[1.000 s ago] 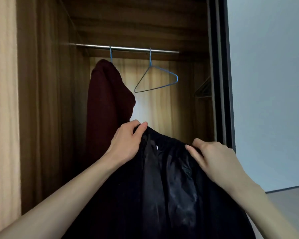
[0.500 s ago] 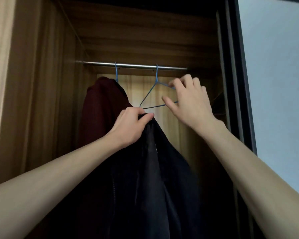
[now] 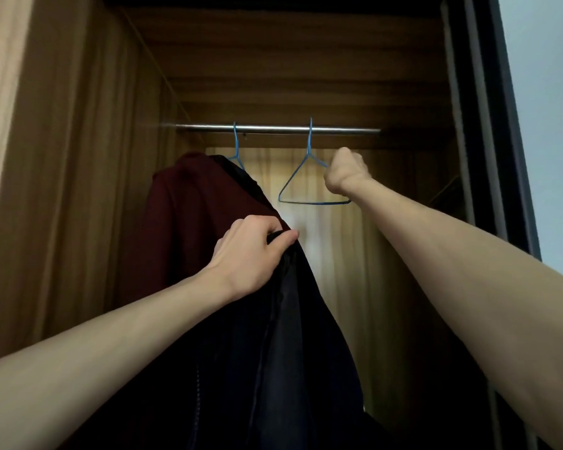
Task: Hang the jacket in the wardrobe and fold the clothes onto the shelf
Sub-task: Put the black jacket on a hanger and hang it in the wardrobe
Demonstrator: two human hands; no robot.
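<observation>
Gripping tight at the left, the left hand (image 3: 251,254) is bunching the top edge of the black, slightly shiny jacket (image 3: 290,352) in curled fingers and thumb, holding it up below the silver metal rail (image 3: 273,128) with the cloth hanging down out of frame. Just behind that fist, a dark red garment (image 3: 189,222) is hanging from a blue wire hanger (image 3: 236,147) hooked toward the left end of the rail. Moving right along the rail, the empty blue wire hanger (image 3: 294,186) is sitting on its hook, and the right hand (image 3: 345,173) is closing round its right shoulder, fingers wrapped on the wire. Step in hand, by my reading: fetching a hanger for the jacket, the folding not yet begun. Next move is looking like a lift to unhook it from the rail, then bringing the wire down toward the collar; one-handed, that loose jacket may be sagging, so the left needs to be keeping the neckline open. Wooden wardrobe wall (image 3: 78,190) is framing the left.
</observation>
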